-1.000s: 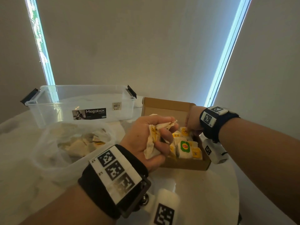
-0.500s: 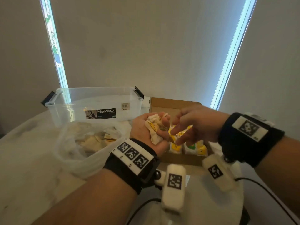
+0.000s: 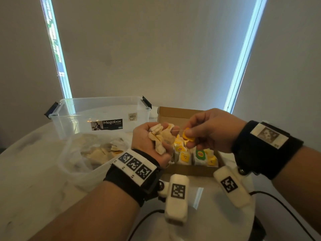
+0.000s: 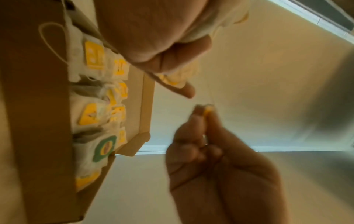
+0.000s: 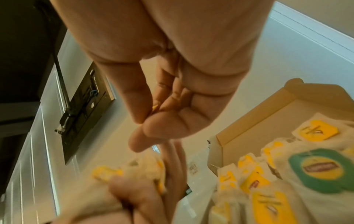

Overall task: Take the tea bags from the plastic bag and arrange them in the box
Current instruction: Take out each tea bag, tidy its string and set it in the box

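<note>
My left hand grips a bunch of cream tea bags above the left end of the brown cardboard box. My right hand pinches a yellow tag whose thin string runs back to that bunch; the tag shows between thumb and finger in the left wrist view. Several tea bags with yellow and green tags stand in rows inside the box. The clear plastic bag lies at left with more tea bags inside.
A clear Megabox tub stands behind the bag at the back left. The round white table ends close to the box on the right. Black cables trail over the near edge.
My right hand left the box, came to the bunch in my left hand, and now pulls one yellow tag out to the right on its string. Both hands rose slightly.
</note>
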